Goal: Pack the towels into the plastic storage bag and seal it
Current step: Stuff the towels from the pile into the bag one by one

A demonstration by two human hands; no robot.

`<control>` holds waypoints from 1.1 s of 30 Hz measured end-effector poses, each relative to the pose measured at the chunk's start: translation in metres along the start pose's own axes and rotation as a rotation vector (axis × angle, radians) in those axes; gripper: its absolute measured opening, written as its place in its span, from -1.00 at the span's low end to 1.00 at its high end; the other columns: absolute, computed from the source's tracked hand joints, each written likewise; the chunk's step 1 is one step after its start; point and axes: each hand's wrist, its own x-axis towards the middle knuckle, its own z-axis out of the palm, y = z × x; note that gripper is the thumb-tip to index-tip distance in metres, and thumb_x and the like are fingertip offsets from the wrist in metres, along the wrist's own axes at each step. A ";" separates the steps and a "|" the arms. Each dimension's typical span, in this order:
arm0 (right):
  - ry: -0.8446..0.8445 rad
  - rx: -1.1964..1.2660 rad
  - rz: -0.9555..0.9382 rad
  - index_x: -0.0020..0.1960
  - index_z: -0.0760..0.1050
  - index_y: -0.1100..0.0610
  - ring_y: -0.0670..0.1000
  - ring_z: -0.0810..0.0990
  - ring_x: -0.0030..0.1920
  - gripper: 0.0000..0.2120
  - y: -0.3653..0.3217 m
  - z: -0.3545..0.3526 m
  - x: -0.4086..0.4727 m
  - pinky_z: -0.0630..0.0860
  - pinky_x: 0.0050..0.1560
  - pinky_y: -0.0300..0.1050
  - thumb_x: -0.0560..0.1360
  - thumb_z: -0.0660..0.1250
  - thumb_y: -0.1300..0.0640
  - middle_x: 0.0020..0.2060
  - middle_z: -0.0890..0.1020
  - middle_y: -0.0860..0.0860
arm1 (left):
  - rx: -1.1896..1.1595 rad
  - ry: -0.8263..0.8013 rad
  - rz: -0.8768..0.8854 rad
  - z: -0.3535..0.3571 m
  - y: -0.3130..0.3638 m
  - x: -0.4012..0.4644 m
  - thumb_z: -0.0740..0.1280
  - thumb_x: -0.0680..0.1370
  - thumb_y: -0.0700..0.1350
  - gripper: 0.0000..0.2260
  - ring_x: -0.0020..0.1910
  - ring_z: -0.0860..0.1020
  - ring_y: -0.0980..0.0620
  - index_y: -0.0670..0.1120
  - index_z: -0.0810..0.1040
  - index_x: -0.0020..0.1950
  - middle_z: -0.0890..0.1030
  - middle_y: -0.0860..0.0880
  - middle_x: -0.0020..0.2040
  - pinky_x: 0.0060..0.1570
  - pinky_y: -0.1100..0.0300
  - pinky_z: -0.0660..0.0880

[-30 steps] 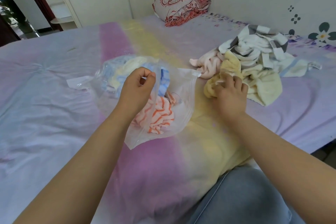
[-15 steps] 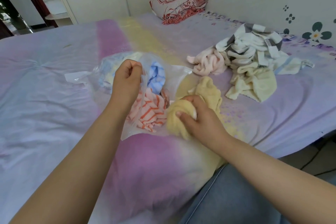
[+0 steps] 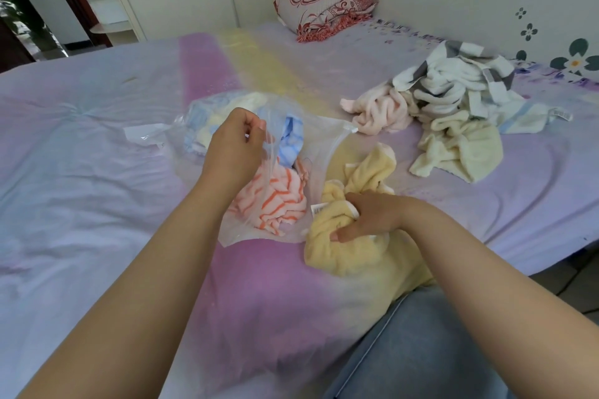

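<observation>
Yellow terry fills the right hand point(image 3: 366, 217), whose fingers are curled tight around a bunched yellow towel point(image 3: 353, 236) just at the 3 o'clock side of the plastic storage bag point(image 3: 319, 152), which lies on the bed point(image 3: 81, 172) near the middle of the head view. The left hand point(image 3: 235, 146) pinches the bag's upper film between thumb and fingertips and lifts it, so the mouth gapes toward 4 o'clock; an orange-striped towel point(image 3: 275, 201) and a blue towel point(image 3: 291, 139) already sit inside. To do this step well, I judge the left hand should hold the lip high and taut while the right leads with the tightest part of the bundle, pushing deep past the striped one so no loose tail catches the seal. At 2 o'clock, well apart, a pile of towels point(image 3: 453, 113) waits.
</observation>
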 end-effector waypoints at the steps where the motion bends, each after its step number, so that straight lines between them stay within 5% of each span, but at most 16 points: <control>1: -0.030 0.013 -0.015 0.24 0.35 -0.08 0.00 0.51 0.19 -0.19 0.000 0.001 0.000 0.49 0.20 0.01 0.10 0.40 -0.44 0.18 0.52 -0.08 | -0.012 -0.032 -0.007 0.000 0.001 -0.002 0.18 0.63 -0.13 -0.95 -0.31 0.55 0.09 -0.07 0.41 0.03 0.63 0.00 -0.05 -0.17 0.09 0.53; 5: 0.003 0.144 -0.101 0.18 0.40 -0.07 -0.03 0.58 0.12 -0.29 0.001 0.012 -0.003 0.54 0.17 0.06 0.09 0.42 -0.27 0.08 0.60 -0.09 | -0.016 -0.111 -0.031 0.004 0.007 -0.017 0.25 0.56 -0.19 -0.74 -0.20 0.53 0.06 -0.01 0.33 0.21 0.50 0.07 -0.04 -0.22 0.18 0.47; 10: 0.127 0.426 -0.284 0.15 0.47 -0.08 -0.13 0.61 0.08 -0.66 -0.004 0.001 -0.038 0.55 0.11 -0.12 0.40 0.42 0.07 0.02 0.65 -0.13 | 0.144 -0.147 -0.044 0.015 0.007 -0.046 0.32 0.50 -0.01 -0.52 -0.08 0.48 0.00 -0.01 0.23 0.37 0.41 0.06 0.10 -0.11 0.11 0.39; 14: 0.136 0.862 -0.479 0.16 0.51 0.02 -0.12 0.66 0.05 -0.70 -0.012 -0.013 -0.069 0.59 0.03 -0.20 0.44 0.37 0.11 0.00 0.70 -0.07 | 0.522 -0.016 0.055 0.013 -0.006 -0.063 0.22 0.56 -0.02 -0.76 -0.10 0.57 -0.15 -0.05 0.41 0.19 0.59 -0.06 -0.08 -0.23 0.09 0.38; 16: 0.183 1.110 -0.479 0.02 0.48 0.12 -0.18 0.69 -0.26 -0.89 -0.020 -0.008 -0.062 0.59 -0.29 -0.31 0.55 0.21 0.24 -0.32 0.72 -0.08 | 0.491 0.117 0.120 0.007 -0.014 -0.062 0.21 0.58 -0.07 -0.88 -0.25 0.54 -0.16 -0.05 0.52 -0.01 0.56 -0.05 -0.28 -0.32 0.12 0.30; 18: 0.238 1.229 -0.377 -0.07 0.44 0.13 -0.17 0.63 -0.45 -0.78 -0.036 -0.001 -0.043 0.56 -0.42 -0.30 0.60 0.07 0.35 -0.49 0.65 -0.08 | 0.319 0.175 0.135 0.001 -0.020 -0.059 0.22 0.59 -0.10 -0.74 -0.41 0.41 -0.05 0.02 0.41 -0.31 0.40 0.03 -0.45 -0.36 0.15 0.24; 20: 0.335 0.988 -0.455 0.03 0.50 0.24 -0.09 0.62 -0.27 -0.89 -0.062 0.009 -0.023 0.56 -0.24 -0.22 0.55 0.21 0.31 -0.28 0.66 0.02 | 0.092 0.200 0.111 -0.002 -0.023 -0.057 0.24 0.61 -0.08 -0.71 -0.43 0.36 0.07 0.01 0.44 -0.33 0.40 0.03 -0.47 -0.36 0.16 0.28; 23: 0.455 0.695 -0.375 0.26 0.38 0.25 -0.26 0.57 -0.10 -0.57 -0.091 0.032 0.018 0.49 -0.10 -0.33 0.48 0.36 0.06 -0.09 0.54 -0.09 | -0.007 0.240 0.077 -0.008 -0.025 -0.058 0.24 0.62 -0.08 -0.80 -0.40 0.40 0.17 0.00 0.67 -0.01 0.51 0.02 -0.39 -0.30 0.25 0.36; 27: 0.601 0.345 -0.157 0.34 0.20 0.10 0.16 0.54 0.11 -0.42 -0.118 0.047 0.030 0.52 0.02 0.06 0.45 0.30 -0.13 0.26 0.41 0.08 | -0.021 0.228 0.047 -0.014 -0.035 -0.065 0.21 0.64 -0.07 -0.74 -0.37 0.46 0.27 0.05 0.59 0.27 0.61 0.07 -0.28 -0.27 0.46 0.36; 30: 0.485 0.669 -0.174 0.18 0.34 0.17 0.05 0.60 -0.18 -0.54 -0.131 0.047 0.030 0.55 -0.21 -0.02 0.41 0.35 -0.05 -0.08 0.55 0.02 | -0.033 0.254 0.032 -0.018 -0.039 -0.070 0.19 0.65 -0.09 -0.72 -0.22 0.53 0.33 0.01 0.55 0.32 0.68 0.05 -0.03 -0.20 0.56 0.35; 33: 0.149 1.247 -0.210 0.12 0.47 0.23 0.00 0.61 -0.36 -0.75 -0.137 0.045 0.021 0.62 -0.34 -0.13 0.45 0.36 0.23 -0.26 0.60 0.09 | -0.080 0.288 0.017 -0.022 -0.039 -0.072 0.18 0.66 -0.09 -0.72 -0.14 0.59 0.18 0.02 0.56 0.31 0.69 0.01 0.04 -0.17 0.55 0.36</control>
